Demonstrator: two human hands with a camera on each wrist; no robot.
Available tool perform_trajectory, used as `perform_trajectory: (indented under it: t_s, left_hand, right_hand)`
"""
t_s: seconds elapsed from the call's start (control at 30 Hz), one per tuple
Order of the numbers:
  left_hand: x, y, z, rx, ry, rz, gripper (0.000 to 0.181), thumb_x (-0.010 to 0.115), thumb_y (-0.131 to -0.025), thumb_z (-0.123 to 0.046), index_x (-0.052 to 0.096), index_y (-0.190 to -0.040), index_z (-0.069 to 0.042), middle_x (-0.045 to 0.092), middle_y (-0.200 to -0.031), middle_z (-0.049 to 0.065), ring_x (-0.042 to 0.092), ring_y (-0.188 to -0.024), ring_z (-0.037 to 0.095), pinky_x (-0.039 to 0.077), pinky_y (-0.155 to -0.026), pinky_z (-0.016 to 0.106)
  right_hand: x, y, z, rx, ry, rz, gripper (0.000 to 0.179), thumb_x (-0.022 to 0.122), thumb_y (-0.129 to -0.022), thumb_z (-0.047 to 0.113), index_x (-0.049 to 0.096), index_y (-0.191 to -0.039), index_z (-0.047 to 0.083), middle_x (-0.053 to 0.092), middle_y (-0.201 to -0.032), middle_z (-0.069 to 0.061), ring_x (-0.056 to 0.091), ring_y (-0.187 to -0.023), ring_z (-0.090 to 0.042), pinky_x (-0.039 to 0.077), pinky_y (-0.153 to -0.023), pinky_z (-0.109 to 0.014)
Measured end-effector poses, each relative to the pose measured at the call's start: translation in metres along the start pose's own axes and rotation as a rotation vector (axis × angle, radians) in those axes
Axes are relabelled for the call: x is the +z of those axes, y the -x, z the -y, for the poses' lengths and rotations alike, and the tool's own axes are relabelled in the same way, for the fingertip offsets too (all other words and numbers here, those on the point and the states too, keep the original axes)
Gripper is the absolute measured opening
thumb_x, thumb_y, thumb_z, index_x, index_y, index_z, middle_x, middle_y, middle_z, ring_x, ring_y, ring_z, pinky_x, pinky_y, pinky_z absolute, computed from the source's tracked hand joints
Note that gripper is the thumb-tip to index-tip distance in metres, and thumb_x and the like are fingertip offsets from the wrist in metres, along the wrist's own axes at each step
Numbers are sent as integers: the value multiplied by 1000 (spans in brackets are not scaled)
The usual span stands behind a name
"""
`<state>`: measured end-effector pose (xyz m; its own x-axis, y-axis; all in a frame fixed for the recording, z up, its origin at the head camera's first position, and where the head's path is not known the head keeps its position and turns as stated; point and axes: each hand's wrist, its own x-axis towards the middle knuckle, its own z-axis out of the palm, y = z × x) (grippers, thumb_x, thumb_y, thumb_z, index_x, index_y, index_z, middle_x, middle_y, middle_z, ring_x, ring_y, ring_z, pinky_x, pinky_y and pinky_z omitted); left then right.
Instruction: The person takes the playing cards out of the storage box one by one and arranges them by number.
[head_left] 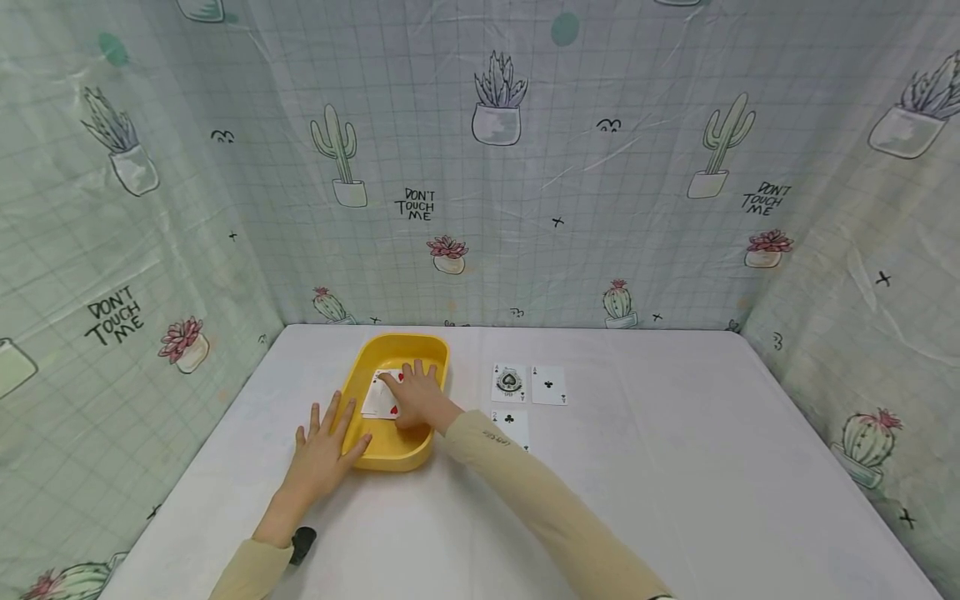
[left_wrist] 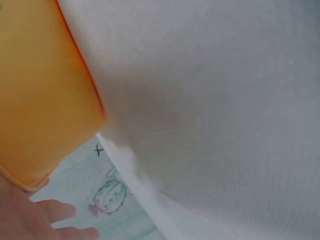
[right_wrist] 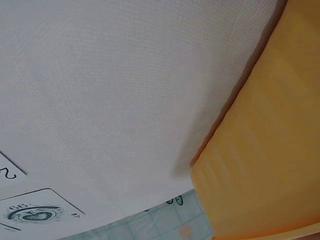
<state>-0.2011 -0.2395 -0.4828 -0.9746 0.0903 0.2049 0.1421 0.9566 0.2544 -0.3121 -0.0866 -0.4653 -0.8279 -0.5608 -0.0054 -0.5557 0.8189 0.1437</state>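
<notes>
A yellow plastic tray [head_left: 392, 460] sits on the white table, its outer wall filling the left of the left wrist view. White playing cards with red hearts [head_left: 377, 402] lie inside it. My right hand [head_left: 420, 398] reaches over the tray's right side, thumb and fingers spread on the cards; they partly hide them. At the tray's left rim rests my left hand [head_left: 318, 457], fingers straight and apart. Right of the tray lie three face-up cards: an ace of spades [head_left: 509, 382], an ace of clubs [head_left: 549, 386] and, below, a two of clubs [head_left: 510, 427], partly covered by the right sleeve.
The white table [head_left: 675, 467] stretches to the right and front. A curtain [head_left: 525, 183] printed with cacti hangs behind and at both sides. Near the left wrist there is a black object [head_left: 303, 545], partly hidden by the sleeve.
</notes>
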Motion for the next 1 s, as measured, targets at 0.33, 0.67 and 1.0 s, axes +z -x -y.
perform_trajectory:
  t_s: [0.33, 0.67, 1.0]
  left_hand:
    - [0, 0, 0, -10, -6, 5, 70, 43, -89, -48, 21, -142, -8, 11, -149, 19, 8, -130, 53, 13, -94, 73]
    - [-1, 1, 0, -12, 8, 20, 70, 44, -88, -47, 21, -142, -8, 11, -149, 19, 8, -130, 53, 13, -94, 73]
    - [2, 0, 2, 0, 40, 0, 70, 45, -88, -47, 23, -142, -8, 12, -149, 18, 9, -131, 51, 13, -93, 72]
  right_hand:
    - [-1, 1, -13, -26, -25, -10, 74, 60, -72, 50, 27, -137, 35, 40, -130, -10, 35, -120, -27, 33, -99, -41]
    - [-10, 13, -17, -57, -47, -23, 79, 60, -73, 53, 22, -140, 33, 34, -138, -6, 32, -126, -31, 30, -102, -49]
    - [-18, 21, -27, -114, -98, -79, 85, 62, -71, 57, 23, -141, 27, 35, -140, -2, 30, -128, -28, 30, -101, -53]
